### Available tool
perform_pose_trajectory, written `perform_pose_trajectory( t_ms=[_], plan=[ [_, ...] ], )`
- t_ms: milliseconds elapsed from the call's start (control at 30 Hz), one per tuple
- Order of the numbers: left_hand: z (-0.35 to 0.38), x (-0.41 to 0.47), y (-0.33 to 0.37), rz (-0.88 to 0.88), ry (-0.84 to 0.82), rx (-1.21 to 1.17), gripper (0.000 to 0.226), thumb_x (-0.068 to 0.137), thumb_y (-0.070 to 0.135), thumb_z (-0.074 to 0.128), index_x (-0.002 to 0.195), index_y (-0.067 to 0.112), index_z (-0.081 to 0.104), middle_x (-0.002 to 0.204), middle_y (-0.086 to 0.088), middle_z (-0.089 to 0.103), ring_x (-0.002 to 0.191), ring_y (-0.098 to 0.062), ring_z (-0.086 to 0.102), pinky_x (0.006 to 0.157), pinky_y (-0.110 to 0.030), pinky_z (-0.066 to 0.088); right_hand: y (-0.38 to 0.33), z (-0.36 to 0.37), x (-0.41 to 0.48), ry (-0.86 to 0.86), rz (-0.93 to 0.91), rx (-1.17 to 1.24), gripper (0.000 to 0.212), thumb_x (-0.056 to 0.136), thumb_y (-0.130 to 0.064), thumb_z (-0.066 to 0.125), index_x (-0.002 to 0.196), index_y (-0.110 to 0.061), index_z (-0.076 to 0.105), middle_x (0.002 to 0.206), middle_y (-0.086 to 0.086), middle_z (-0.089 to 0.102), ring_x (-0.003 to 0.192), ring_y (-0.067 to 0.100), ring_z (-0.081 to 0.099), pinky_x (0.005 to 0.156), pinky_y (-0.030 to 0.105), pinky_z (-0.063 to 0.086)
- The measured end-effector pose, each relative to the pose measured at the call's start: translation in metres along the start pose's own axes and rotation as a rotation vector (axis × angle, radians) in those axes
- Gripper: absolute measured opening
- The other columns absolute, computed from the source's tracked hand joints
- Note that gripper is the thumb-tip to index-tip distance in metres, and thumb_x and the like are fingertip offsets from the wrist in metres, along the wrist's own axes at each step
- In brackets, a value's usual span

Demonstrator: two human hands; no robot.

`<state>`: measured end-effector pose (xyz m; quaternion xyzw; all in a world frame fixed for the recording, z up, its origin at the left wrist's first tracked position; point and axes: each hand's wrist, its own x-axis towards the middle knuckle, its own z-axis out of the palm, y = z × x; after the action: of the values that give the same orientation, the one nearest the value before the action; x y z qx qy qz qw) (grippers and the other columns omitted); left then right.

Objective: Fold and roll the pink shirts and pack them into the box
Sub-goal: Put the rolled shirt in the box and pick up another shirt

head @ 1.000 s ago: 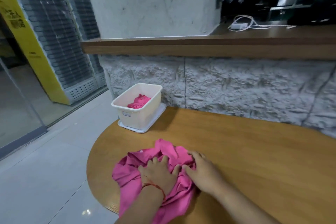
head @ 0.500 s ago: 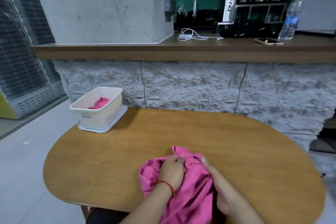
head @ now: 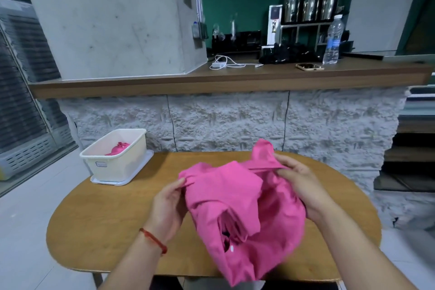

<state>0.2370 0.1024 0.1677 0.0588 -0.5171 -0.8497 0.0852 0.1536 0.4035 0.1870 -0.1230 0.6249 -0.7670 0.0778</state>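
Pink shirt (head: 235, 207) being held bunched over the tabletop (head: 106, 219).
Pinching its left edge with the left grip (head: 168, 205), clamping its upper right fold with the right grip (head: 299, 181); hanging low past the near edge. Sharing the tabletop with a white box (head: 122, 162) at far left, holding a second pink shirt (head: 117, 148).

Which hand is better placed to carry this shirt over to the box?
Left, probably. The left hand pinches the crumpled pink shirt on the side nearer the white plastic box, which stands far left on the wooden table; the right hand grips the opposite edge.
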Motion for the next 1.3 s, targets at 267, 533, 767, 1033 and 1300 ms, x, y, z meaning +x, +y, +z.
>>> perform_pose_trajectory(
  t_ms=[267,533,767,1033,1300],
  plan=[
    [-0.003,-0.014,0.059,0.597,0.036,0.389,0.031,0.105,0.029,0.052,0.097,0.017,0.08,0.108,-0.009,0.078,0.107,-0.022,0.073,0.092,-0.032,0.06,-0.057,0.007,0.026,0.252,-0.43,-0.728,0.03,0.1,-0.013,0.06,0.109,-0.033,0.081,0.104,-0.012,0.074,0.096,0.007,0.067,0.084,0.025,0.05],
    [-0.019,0.003,0.049,0.283,-0.066,0.517,0.046,0.081,0.032,0.072,0.125,0.026,0.063,0.13,0.001,0.071,0.125,-0.025,0.065,0.093,-0.049,0.057,-0.074,0.027,0.041,0.243,-0.329,-0.613,0.032,0.102,-0.023,0.053,0.073,-0.01,0.052,0.06,-0.004,0.051,0.055,0.015,0.046,0.058,0.036,0.033],
    [0.022,0.008,-0.039,-0.065,-0.414,0.977,0.125,0.056,0.072,0.091,0.157,0.051,0.02,0.154,0.033,0.038,0.136,0.011,0.043,0.116,-0.02,0.038,-0.095,0.072,0.038,0.175,-0.151,-0.261,0.034,0.104,-0.046,0.054,0.085,-0.023,0.07,0.071,-0.005,0.071,0.066,0.011,0.066,0.069,0.033,0.048],
    [0.003,0.005,-0.074,0.016,-0.011,0.124,0.036,0.075,0.005,0.077,0.11,0.009,0.072,0.106,-0.016,0.077,0.088,-0.026,0.075,0.073,-0.034,0.061,-0.126,0.046,0.057,0.417,-0.251,0.311,0.016,0.109,-0.025,0.054,0.108,-0.022,0.069,0.074,-0.007,0.075,0.067,0.01,0.069,0.062,0.029,0.056],
    [-0.053,-0.011,-0.047,-0.419,-0.338,-0.026,0.051,0.059,-0.004,0.064,0.11,-0.011,0.071,0.114,-0.027,0.068,0.101,-0.037,0.067,0.092,-0.047,0.054,-0.144,0.025,0.078,0.329,-0.353,0.577,0.032,0.113,-0.019,0.041,0.136,-0.026,0.062,0.107,0.005,0.076,0.084,0.018,0.07,0.081,0.039,0.055]
  ],
)
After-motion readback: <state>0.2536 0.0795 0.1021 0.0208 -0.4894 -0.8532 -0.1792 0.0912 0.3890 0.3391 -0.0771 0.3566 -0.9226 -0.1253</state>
